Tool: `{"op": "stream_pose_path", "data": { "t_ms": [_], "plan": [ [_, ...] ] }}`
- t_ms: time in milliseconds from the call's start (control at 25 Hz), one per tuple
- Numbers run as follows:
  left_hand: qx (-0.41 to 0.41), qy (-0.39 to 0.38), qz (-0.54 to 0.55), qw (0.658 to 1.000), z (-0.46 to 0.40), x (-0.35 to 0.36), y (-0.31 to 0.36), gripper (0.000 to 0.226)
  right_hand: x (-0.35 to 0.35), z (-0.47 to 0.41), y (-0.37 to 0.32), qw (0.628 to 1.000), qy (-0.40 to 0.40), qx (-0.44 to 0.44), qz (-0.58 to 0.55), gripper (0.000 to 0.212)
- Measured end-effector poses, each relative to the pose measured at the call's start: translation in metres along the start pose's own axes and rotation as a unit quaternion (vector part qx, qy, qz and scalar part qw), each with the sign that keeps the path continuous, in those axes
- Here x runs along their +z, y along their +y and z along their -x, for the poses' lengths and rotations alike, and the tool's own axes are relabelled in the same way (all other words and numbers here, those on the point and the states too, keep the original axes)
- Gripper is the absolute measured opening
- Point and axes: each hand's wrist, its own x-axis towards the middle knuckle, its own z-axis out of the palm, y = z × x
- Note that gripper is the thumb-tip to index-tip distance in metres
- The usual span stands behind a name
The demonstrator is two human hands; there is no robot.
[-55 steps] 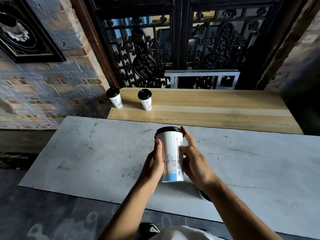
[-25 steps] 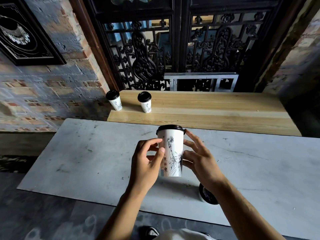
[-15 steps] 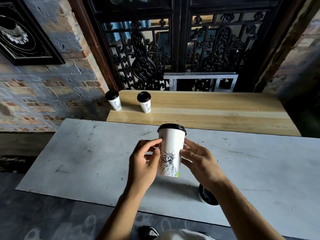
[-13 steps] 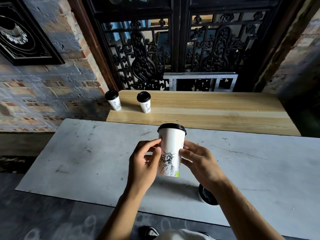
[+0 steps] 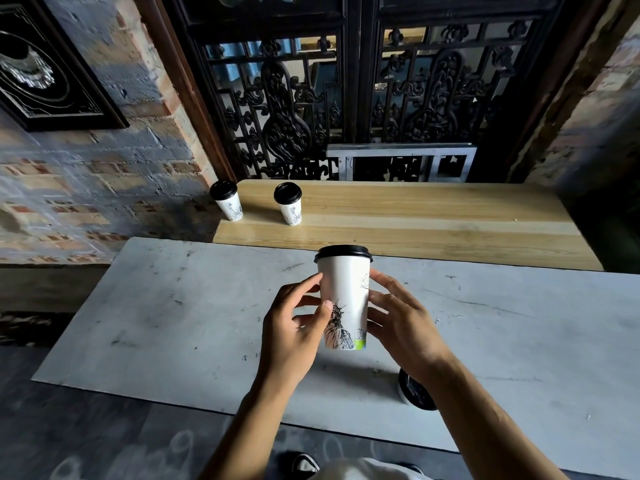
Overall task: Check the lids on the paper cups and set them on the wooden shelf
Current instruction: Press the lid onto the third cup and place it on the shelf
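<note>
The paper cup (image 5: 344, 299), capped by a black lid (image 5: 343, 252), is held upright above the grey table (image 5: 173, 306) between the fingertips of the left hand (image 5: 294, 327) and right hand (image 5: 398, 323) for inspection, and a carry toward 12 o'clock onto the wooden shelf (image 5: 433, 220) is judged next.

Wooden shelf (image 5: 433, 220) with two cups (image 5: 288, 204)

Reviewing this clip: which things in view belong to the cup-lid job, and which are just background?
Job:
- white paper cup with black lid held by left hand and right hand
- two lidded cups on light wooden shelf
- another lidded cup on grey table

Background:
- black carved screen
- framed picture
</note>
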Motion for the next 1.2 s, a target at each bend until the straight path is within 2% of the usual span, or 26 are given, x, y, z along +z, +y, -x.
{"op": "stream_pose_path", "data": {
  "t_ms": [120, 240, 360, 560, 640, 760, 1000, 1080, 1200],
  "plan": [
    [0.046, -0.004, -0.037, 0.998, -0.001, -0.002, -0.002, 0.034, -0.001, 0.000, 0.001, 0.999, -0.007, -0.009, 0.038, 0.045],
    [0.052, 0.001, -0.056, 0.997, -0.003, -0.004, -0.005, 0.040, -0.002, 0.002, 0.001, 0.998, -0.035, -0.025, 0.046, 0.047],
    [0.043, 0.013, -0.061, 0.997, -0.002, -0.002, -0.001, 0.038, -0.002, 0.003, -0.001, 0.996, -0.051, -0.032, 0.065, 0.044],
    [-0.008, 0.005, 0.005, 1.000, -0.001, 0.002, 0.007, 0.022, 0.000, 0.003, 0.000, 0.998, -0.040, -0.032, 0.043, 0.048],
    [-0.024, 0.003, 0.015, 1.000, 0.001, 0.004, 0.006, 0.027, 0.000, 0.002, 0.000, 0.999, -0.020, -0.027, 0.023, 0.054],
    [-0.035, 0.014, 0.015, 0.999, 0.004, 0.006, 0.002, 0.046, -0.002, 0.001, -0.001, 1.000, -0.018, 0.002, 0.001, 0.058],
    [-0.039, 0.025, -0.018, 0.999, 0.004, 0.003, -0.003, 0.057, -0.004, 0.004, -0.002, 0.999, -0.035, 0.019, 0.010, 0.046],
    [-0.039, 0.024, -0.018, 0.999, 0.004, 0.003, 0.001, 0.051, -0.004, 0.003, 0.000, 0.999, -0.027, 0.010, 0.018, 0.049],
    [0.006, 0.017, -0.037, 0.999, 0.003, 0.003, 0.005, 0.028, -0.003, 0.002, -0.001, 0.999, -0.034, -0.008, 0.030, 0.052]
  ]
}}
